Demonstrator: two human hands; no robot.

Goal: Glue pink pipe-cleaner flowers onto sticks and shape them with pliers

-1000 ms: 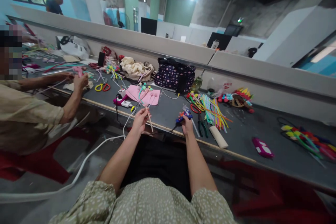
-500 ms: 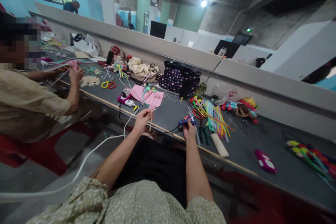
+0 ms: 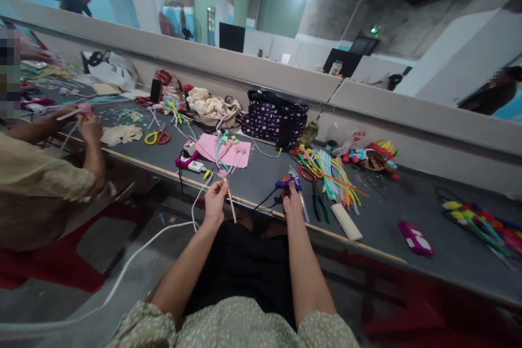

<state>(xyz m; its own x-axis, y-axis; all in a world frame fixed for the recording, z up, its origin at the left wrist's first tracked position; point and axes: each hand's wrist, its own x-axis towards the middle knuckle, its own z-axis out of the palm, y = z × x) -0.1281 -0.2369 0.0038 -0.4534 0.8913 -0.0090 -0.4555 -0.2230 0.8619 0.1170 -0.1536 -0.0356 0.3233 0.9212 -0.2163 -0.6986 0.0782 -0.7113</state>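
Pinched in my left hand (image 3: 215,201) is a small pink craft flower (image 3: 223,174) on a pale stem that slants down past the table edge. My right hand (image 3: 292,202) is closed around a blue glue gun (image 3: 287,182), whose dark cord runs down to the left over the table's edge. Between and beyond my hands lies a pink sheet (image 3: 244,159) with several flower pieces on it. Red-handled scissors (image 3: 308,173), green-handled pliers (image 3: 321,207) and a bundle of coloured fuzzy stems (image 3: 335,174) lie right of the glue gun.
A beige roll (image 3: 346,221) rests near the front edge, with a magenta box (image 3: 416,238) farther right. A dotted bag (image 3: 275,119) stands against the partition. White cable (image 3: 150,239) hangs at the left, by a power strip (image 3: 196,165). A co-worker (image 3: 44,168) sits on the left.
My view has turned a little to the right. The flower in my left hand is now more upright, its head away from me. The glue gun stays in my right hand.
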